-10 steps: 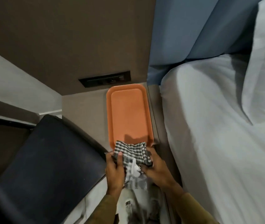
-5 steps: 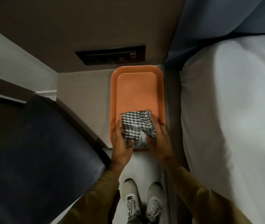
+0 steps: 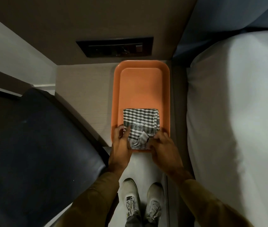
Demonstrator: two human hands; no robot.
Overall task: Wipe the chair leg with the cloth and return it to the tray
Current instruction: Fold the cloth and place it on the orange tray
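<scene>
A folded black-and-white checked cloth (image 3: 140, 124) lies flat in the near half of an orange tray (image 3: 139, 84) on a small table. My left hand (image 3: 121, 145) rests at the cloth's near left corner, thumb on the fabric. My right hand (image 3: 161, 148) sits at the near right corner, fingertips touching a crumpled fold. The dark chair (image 3: 31, 153) fills the left side; its legs are hidden from view.
A white bed (image 3: 236, 120) runs along the right. A black socket panel (image 3: 115, 46) sits in the wall behind the tray. My two pale shoes (image 3: 143, 200) stand on the floor between chair and bed.
The cloth has gone from held above the tray's near edge to lying flat inside the tray. Both hands have followed it forward and now rest at its near corners.
</scene>
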